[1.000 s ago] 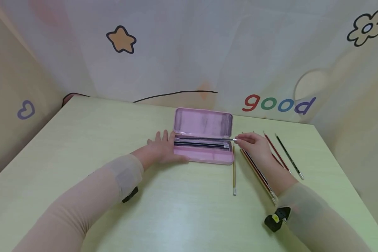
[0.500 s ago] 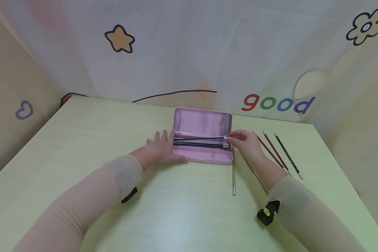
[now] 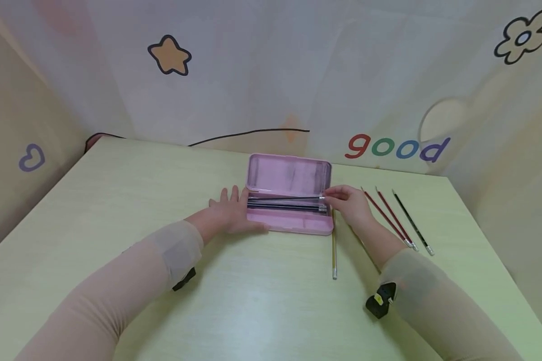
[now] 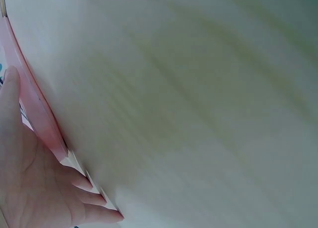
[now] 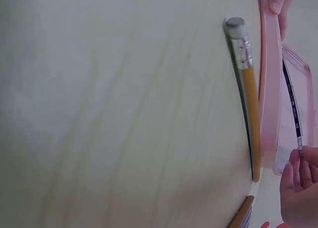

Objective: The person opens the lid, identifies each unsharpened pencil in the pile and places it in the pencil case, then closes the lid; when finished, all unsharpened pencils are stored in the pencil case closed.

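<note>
A pink pencil case [image 3: 280, 216] lies with its lid raised, several dark pencils inside. My left hand [image 3: 226, 214] steadies its left end, fingers spread and thumb along the front edge; in the left wrist view the thumb lies on the pink wall [image 4: 35, 96]. At the case's right end, my right hand [image 3: 353, 204] pinches a black pencil [image 3: 284, 198] by its eraser end. That pencil lies lengthwise over the case, just behind the others. In the right wrist view the pencil [image 5: 293, 101] slants from thumb and fingertips into the case.
A yellow pencil [image 3: 334, 255] lies by the case's right end, pointing towards me. Another yellow pencil [image 3: 366, 248] is partly hidden under my right forearm. Two red pencils [image 3: 390, 213] and a dark pencil [image 3: 411, 220] lie farther right. A printed curtain [image 3: 253, 75] stands behind the table.
My right hand has moved left, carrying the black pencil farther into the case, and its eraser end is now inside the right edge. My left hand has stayed put.
</note>
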`<act>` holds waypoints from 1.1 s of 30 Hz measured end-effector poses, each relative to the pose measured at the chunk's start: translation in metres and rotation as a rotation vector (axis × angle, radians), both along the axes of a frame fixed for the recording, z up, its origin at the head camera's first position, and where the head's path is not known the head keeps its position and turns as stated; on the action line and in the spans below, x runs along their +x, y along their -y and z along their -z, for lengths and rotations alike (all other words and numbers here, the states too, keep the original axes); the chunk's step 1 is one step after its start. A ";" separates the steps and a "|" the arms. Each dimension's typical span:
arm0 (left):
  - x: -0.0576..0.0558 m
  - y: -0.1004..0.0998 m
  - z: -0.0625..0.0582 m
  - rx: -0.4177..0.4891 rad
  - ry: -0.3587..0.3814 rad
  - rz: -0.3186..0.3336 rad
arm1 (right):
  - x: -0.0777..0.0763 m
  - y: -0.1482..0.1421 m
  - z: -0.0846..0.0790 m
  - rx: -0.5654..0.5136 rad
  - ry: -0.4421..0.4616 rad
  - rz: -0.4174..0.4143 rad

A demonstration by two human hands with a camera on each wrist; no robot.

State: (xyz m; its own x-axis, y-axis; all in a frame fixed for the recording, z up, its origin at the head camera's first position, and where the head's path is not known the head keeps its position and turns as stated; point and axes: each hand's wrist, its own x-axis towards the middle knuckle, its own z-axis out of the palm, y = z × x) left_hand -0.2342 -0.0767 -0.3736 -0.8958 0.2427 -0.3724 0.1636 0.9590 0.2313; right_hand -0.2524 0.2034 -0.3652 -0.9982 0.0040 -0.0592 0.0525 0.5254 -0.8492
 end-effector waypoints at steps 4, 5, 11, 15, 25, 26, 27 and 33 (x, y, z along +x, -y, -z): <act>0.001 0.000 -0.001 0.003 0.010 -0.006 | 0.001 0.001 0.001 0.011 -0.008 -0.015; 0.001 0.000 -0.001 0.004 0.009 -0.008 | 0.001 0.001 0.001 0.014 -0.009 -0.020; 0.001 -0.001 -0.002 0.004 0.002 0.001 | 0.001 0.000 0.002 0.006 0.012 -0.020; 0.001 -0.001 -0.002 -0.005 -0.006 0.005 | 0.002 -0.002 0.002 -0.023 0.030 -0.022; 0.002 0.000 0.000 0.001 0.000 0.005 | 0.015 -0.018 -0.003 -0.024 0.054 -0.052; 0.002 0.000 0.000 0.000 0.000 0.005 | 0.017 -0.020 -0.003 -0.041 0.063 -0.055; 0.002 0.000 0.000 -0.002 -0.001 0.004 | 0.019 -0.023 -0.004 -0.056 0.074 -0.058; 0.002 0.000 0.000 -0.003 -0.008 0.001 | 0.030 -0.035 -0.007 -0.163 0.114 -0.019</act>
State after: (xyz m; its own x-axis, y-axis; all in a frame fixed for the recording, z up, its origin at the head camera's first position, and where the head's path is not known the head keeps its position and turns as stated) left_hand -0.2325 -0.0772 -0.3734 -0.8987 0.2420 -0.3657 0.1661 0.9597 0.2269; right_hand -0.2228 0.2382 -0.3585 -0.9848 -0.0336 -0.1705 0.1449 0.3834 -0.9122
